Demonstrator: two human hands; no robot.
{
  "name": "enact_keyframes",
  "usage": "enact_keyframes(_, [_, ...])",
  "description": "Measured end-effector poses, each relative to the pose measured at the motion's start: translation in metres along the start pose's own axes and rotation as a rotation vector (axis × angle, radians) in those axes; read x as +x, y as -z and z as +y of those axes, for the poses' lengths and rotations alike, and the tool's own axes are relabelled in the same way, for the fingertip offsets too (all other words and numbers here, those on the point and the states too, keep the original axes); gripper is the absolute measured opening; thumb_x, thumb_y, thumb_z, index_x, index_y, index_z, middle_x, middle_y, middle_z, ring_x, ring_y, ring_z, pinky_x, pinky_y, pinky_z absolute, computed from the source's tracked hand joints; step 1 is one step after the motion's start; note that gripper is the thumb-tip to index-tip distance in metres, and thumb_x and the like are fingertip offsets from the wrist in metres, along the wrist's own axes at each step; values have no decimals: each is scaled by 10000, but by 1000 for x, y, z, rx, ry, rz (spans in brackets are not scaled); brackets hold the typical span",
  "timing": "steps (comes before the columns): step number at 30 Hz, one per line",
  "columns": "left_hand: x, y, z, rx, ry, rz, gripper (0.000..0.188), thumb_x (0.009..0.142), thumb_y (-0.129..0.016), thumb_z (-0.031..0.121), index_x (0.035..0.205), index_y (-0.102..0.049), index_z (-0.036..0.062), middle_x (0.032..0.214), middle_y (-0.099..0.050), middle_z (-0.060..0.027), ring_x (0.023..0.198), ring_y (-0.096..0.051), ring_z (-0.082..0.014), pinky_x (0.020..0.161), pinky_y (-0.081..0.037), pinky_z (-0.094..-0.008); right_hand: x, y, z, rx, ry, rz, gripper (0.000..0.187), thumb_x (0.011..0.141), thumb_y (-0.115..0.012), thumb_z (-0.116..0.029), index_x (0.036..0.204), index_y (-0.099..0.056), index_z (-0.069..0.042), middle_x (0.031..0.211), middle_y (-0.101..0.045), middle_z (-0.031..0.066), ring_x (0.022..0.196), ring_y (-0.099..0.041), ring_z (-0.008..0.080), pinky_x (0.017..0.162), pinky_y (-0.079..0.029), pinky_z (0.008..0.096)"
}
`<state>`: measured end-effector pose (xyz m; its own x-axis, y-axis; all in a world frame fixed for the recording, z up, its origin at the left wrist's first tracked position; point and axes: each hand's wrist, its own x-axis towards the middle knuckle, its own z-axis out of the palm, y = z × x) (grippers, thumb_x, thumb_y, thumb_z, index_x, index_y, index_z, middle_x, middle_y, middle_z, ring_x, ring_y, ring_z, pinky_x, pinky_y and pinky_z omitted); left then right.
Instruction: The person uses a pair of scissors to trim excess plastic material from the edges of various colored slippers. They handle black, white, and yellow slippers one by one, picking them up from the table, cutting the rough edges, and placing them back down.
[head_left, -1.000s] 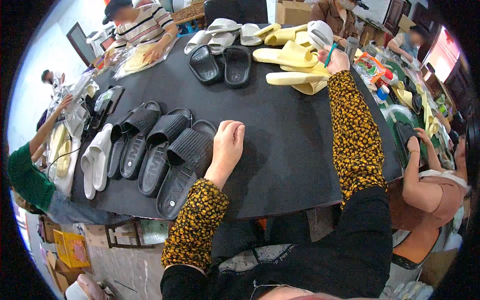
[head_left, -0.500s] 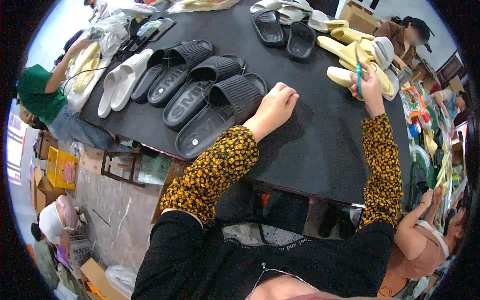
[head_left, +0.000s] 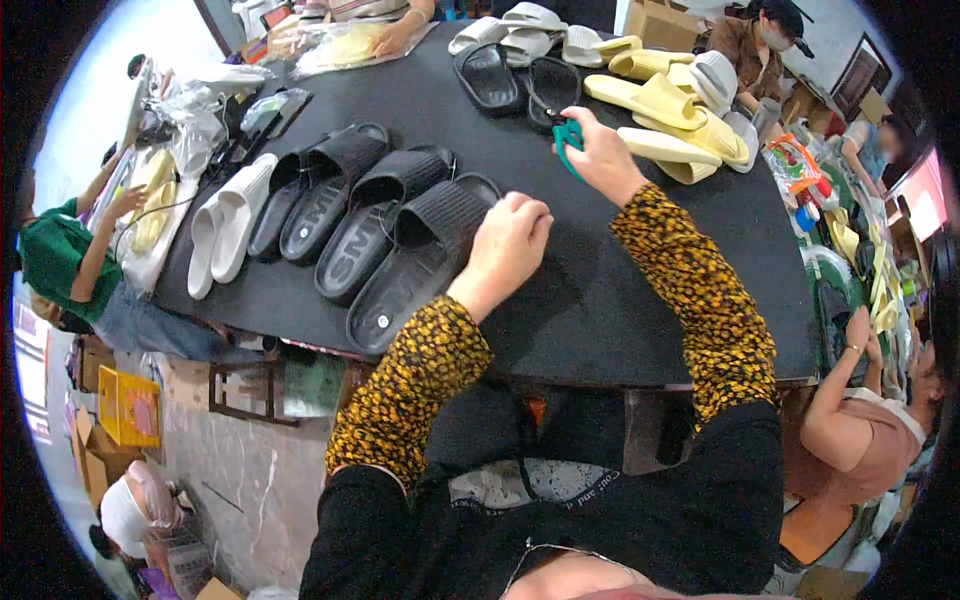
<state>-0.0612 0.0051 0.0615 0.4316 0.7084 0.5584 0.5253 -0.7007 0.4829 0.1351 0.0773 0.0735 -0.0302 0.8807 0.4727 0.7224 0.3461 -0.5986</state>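
My right hand [head_left: 607, 162] grips the teal handles of a pair of scissors [head_left: 568, 150], held over the table near two black slide sandals [head_left: 492, 88] at the back. My left hand [head_left: 503, 248] is closed, knuckles up, beside the ribbed strap of the nearest black slide [head_left: 382, 300]. Its curled fingers hide whatever they may hold. More black slides [head_left: 335, 190] lie left of it in a slanting row, ending with a pair of white slides [head_left: 236, 215]. Pale yellow slides [head_left: 655, 102] are heaped to the right of the scissors.
The dark table [head_left: 590, 310] spreads before me. White slides [head_left: 530, 45] sit at the back. Clear plastic bags [head_left: 205, 110] lie far left, near a person in green [head_left: 65, 260]. Another person's hand [head_left: 395, 38] rests at the far edge. People also work on the right.
My right hand has swung left with the scissors, from the yellow slides toward the black pair at the back. The left hand stays closed by the nearest slide. The view has shifted.
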Motion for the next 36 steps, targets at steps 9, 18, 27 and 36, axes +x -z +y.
enact_keyframes(9, [-20,0,4,329,-231,-289,135,774,-598,105,894,-587,43,928,-532,-115,903,-517,-290,786,-418,-395,108,-79,32,-116,-129,155,447,821,-650,-262,1191,-483,-75,898,-659,238,881,-635,411,774,-492,501])
enact_keyframes(18, [-18,13,9,442,-316,-365,179,740,-554,177,839,-588,32,860,-496,-101,843,-490,-235,709,-391,-343,201,-136,65,-293,-493,219,929,589,-769,-654,1238,-443,-74,1063,-639,229,1032,-609,402,861,-474,499])
enact_keyframes(27, [-20,17,9,368,-291,-368,165,719,-569,200,770,-595,45,904,-524,-119,877,-500,-245,727,-395,-341,218,-159,77,-534,-253,299,255,873,-517,-178,1095,-499,-53,954,-650,219,915,-652,379,777,-519,479])
enact_keyframes(36, [-16,8,-1,395,-323,-280,144,749,-551,170,826,-594,57,836,-484,-69,822,-494,-212,713,-402,-331,188,-107,82,-218,-237,376,470,803,-603,-219,1198,-432,-32,956,-644,276,933,-622,430,810,-485,506])
